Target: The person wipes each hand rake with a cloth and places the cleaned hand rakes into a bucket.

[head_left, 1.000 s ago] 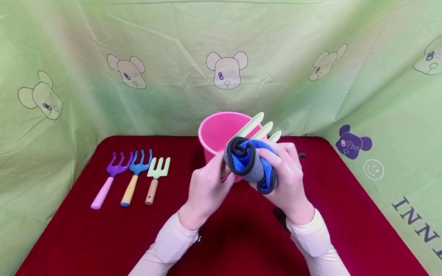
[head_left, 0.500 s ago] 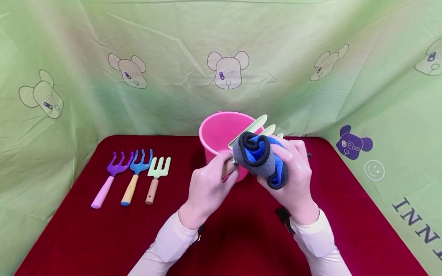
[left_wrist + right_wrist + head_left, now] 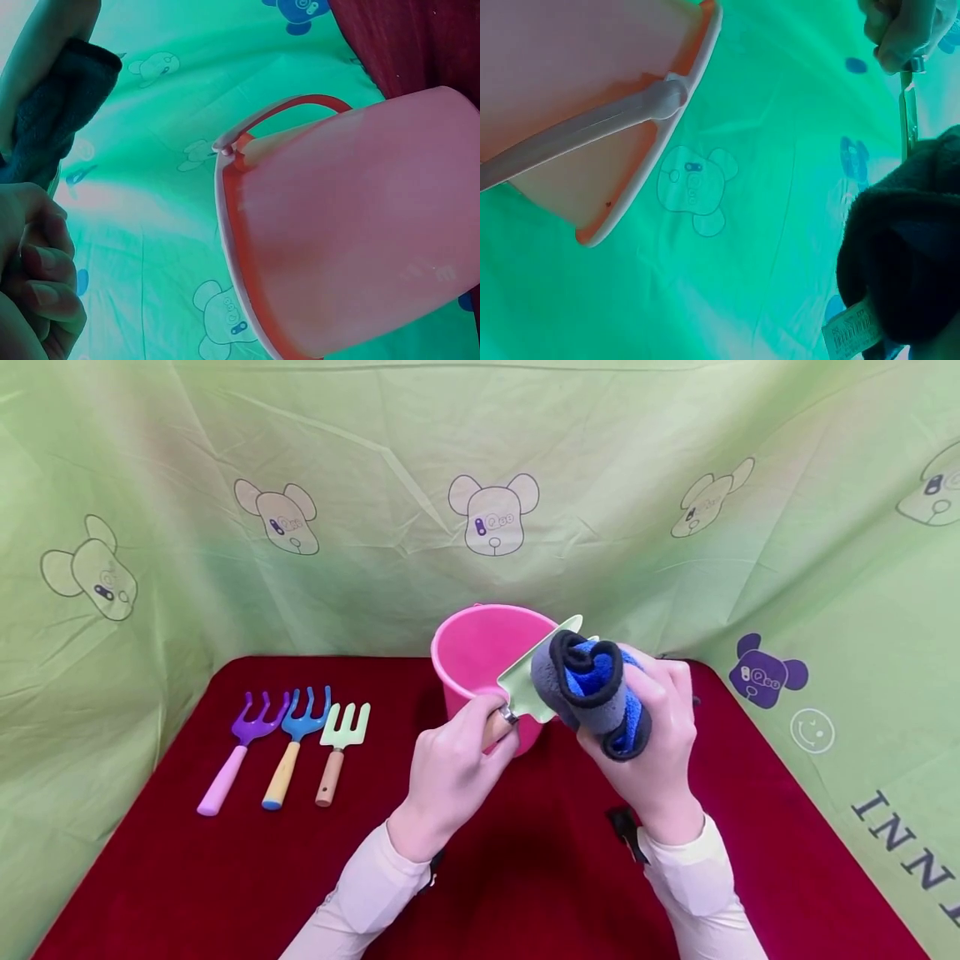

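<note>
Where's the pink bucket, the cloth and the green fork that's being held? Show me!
Pink bucket [image 3: 360, 225], left wrist view: its outer wall.
Cloth [image 3: 602, 715], head view: its grey side.
Held green fork [image 3: 527, 690], head view: its green part near the handle.

The head view is bright, the wrist views dim and green-tinted.

Three hand forks lie side by side on a red table cover [image 3: 172, 885], tines pointing to the far edge: a purple fork with a pink handle [image 3: 234, 762], a blue fork with a yellow handle [image 3: 290, 753] and a pale green fork with a wooden handle [image 3: 334, 762]. A pink bucket [image 3: 472, 647] stands upright near the far edge. Green curtain [image 3: 375, 410] behind carries outlined bear prints [image 3: 495, 531]; its right side shows a purple bear [image 3: 765, 672], smiley and lettering.
</note>
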### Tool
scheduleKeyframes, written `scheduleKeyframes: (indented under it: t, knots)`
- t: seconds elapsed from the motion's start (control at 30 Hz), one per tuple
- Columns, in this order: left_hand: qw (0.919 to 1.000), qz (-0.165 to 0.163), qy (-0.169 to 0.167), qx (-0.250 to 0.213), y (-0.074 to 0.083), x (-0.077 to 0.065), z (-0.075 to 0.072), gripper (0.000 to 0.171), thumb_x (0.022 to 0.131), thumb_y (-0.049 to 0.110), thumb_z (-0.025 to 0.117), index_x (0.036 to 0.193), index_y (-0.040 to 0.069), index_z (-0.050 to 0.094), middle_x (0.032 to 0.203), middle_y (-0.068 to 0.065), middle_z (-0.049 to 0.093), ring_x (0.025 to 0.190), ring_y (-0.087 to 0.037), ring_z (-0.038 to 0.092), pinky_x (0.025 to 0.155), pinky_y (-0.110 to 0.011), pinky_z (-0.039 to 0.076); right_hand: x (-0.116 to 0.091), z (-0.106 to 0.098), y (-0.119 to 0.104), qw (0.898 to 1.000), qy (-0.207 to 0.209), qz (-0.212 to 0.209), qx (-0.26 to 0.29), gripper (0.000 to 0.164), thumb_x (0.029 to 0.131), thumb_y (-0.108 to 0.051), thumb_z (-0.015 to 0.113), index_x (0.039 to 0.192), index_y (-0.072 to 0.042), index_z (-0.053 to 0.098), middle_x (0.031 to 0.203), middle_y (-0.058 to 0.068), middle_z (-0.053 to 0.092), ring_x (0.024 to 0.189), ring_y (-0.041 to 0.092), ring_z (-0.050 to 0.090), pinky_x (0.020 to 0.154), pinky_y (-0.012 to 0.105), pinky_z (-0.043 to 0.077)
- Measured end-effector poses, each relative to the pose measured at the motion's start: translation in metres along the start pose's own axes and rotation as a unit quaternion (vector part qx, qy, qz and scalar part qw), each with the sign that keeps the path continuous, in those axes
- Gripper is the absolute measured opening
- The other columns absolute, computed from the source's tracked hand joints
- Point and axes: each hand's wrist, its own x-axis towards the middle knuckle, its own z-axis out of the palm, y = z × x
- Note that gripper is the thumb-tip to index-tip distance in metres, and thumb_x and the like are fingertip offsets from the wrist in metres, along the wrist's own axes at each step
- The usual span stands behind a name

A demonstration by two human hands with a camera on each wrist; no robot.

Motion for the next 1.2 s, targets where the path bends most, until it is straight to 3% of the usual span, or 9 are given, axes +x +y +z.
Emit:
scheduleKeyframes:
  t: [0.27, 0.5, 0.63, 0.83, 0.97, 1.1, 1.2]
  knots:
    - [0.9998, -0.010, -0.002, 0.014, -0.001, -0.001, 0.001, 0.020, 0.077, 0.008, 0.066, 0.096, 0.004, 0.064, 0.065, -0.002, 0.067, 0.045, -0.009, 0.044, 0.030, -0.025, 0.034, 0.003, 0.003, 0.000, 0.997, 0.065, 0.029, -0.033, 0.043, 0.062, -0.010, 0.070, 0.101, 0.007, 0.059, 0.099, 0.034, 0.067, 0.093, 0.040, 0.052, 0.077, 0.042, 0.040]
    - [0.9992, -0.025, -0.017, 0.025, -0.002, -0.002, 0.003, 0.019, 0.078, 0.009, 0.066, 0.096, 0.005, 0.064, 0.062, 0.000, 0.064, 0.043, -0.009, 0.041, 0.031, -0.024, 0.032, 0.010, 0.005, 0.001, 0.990, 0.116, 0.012, -0.083, 0.041, 0.063, -0.012, 0.069, 0.100, 0.000, 0.056, 0.097, 0.031, 0.066, 0.093, 0.044, 0.056, 0.075, 0.054, 0.033]
    - [0.9991, -0.034, -0.020, 0.018, -0.003, -0.001, 0.003, 0.020, 0.078, 0.009, 0.067, 0.097, 0.003, 0.064, 0.063, -0.001, 0.062, 0.045, -0.009, 0.042, 0.033, -0.024, 0.039, 0.010, 0.002, 0.004, 0.989, 0.118, 0.024, -0.085, 0.042, 0.064, -0.016, 0.068, 0.101, 0.000, 0.056, 0.100, 0.031, 0.066, 0.095, 0.043, 0.054, 0.079, 0.051, 0.034]
    - [0.9970, -0.074, -0.023, -0.012, -0.003, 0.000, 0.002, 0.021, 0.078, 0.009, 0.070, 0.098, 0.004, 0.065, 0.083, -0.007, 0.063, 0.059, -0.013, 0.054, 0.046, -0.029, 0.054, 0.010, 0.003, 0.007, 0.990, 0.108, 0.012, -0.087, 0.039, 0.065, -0.014, 0.068, 0.101, -0.002, 0.057, 0.099, 0.030, 0.066, 0.095, 0.042, 0.058, 0.075, 0.055, 0.033]
    - [0.9954, -0.084, -0.030, -0.033, -0.002, 0.001, -0.001, 0.031, 0.075, 0.005, 0.068, 0.105, 0.004, 0.058, 0.093, -0.008, 0.061, 0.063, -0.013, 0.056, 0.044, -0.028, 0.052, 0.011, 0.004, 0.005, 0.990, 0.105, 0.007, -0.092, 0.039, 0.065, -0.012, 0.068, 0.101, -0.003, 0.057, 0.098, 0.030, 0.066, 0.094, 0.041, 0.061, 0.074, 0.057, 0.033]
    - [0.9941, -0.069, -0.050, -0.067, 0.000, 0.002, -0.005, 0.043, 0.071, -0.002, 0.062, 0.109, 0.002, 0.043, 0.105, -0.010, 0.054, 0.066, -0.013, 0.057, 0.037, -0.023, 0.044, 0.012, 0.004, 0.002, 0.989, 0.109, 0.015, -0.099, 0.041, 0.063, -0.010, 0.070, 0.101, -0.002, 0.056, 0.097, 0.030, 0.065, 0.094, 0.044, 0.059, 0.075, 0.057, 0.033]
    - [0.9944, -0.050, -0.063, -0.068, 0.004, 0.004, -0.010, 0.042, 0.073, -0.003, 0.061, 0.110, 0.002, 0.041, 0.108, -0.011, 0.049, 0.063, -0.012, 0.057, 0.038, -0.022, 0.044, 0.013, 0.003, 0.001, 0.988, 0.112, 0.024, -0.101, 0.043, 0.063, -0.010, 0.070, 0.101, -0.001, 0.055, 0.097, 0.030, 0.064, 0.094, 0.045, 0.057, 0.077, 0.055, 0.034]
